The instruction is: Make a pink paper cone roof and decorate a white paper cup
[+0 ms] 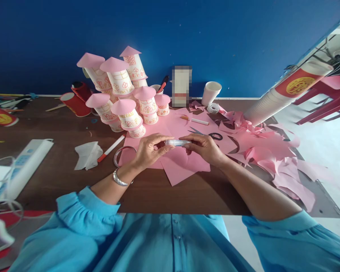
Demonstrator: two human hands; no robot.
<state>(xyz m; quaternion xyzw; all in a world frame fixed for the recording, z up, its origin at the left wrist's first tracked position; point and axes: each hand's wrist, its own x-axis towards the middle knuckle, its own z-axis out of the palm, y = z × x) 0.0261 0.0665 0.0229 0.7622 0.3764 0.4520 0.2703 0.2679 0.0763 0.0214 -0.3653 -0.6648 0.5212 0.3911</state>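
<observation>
Between my two hands, above the pink paper (184,164), is a small translucent whitish tube that looks like a glue stick (175,142). It lies level, pinched at its left end by the fingers of my left hand (149,150) and at its right end by my right hand (209,149). Behind my right hand lie scissors (215,136) with dark handles. A roll of tape (124,155) rests beside my left wrist. Beyond my left hand stand several stacked paper-cup towers (127,118) with pink cone roofs and drawn-on flowers and windows.
Pink paper scraps (268,151) cover the table's right side, near a tall leaning stack of cups (286,94). A white cup (211,93) and white tape roll (213,108) stand near the wall. To the left are a marker (112,148), crumpled tissue (87,155) and power strip (31,166).
</observation>
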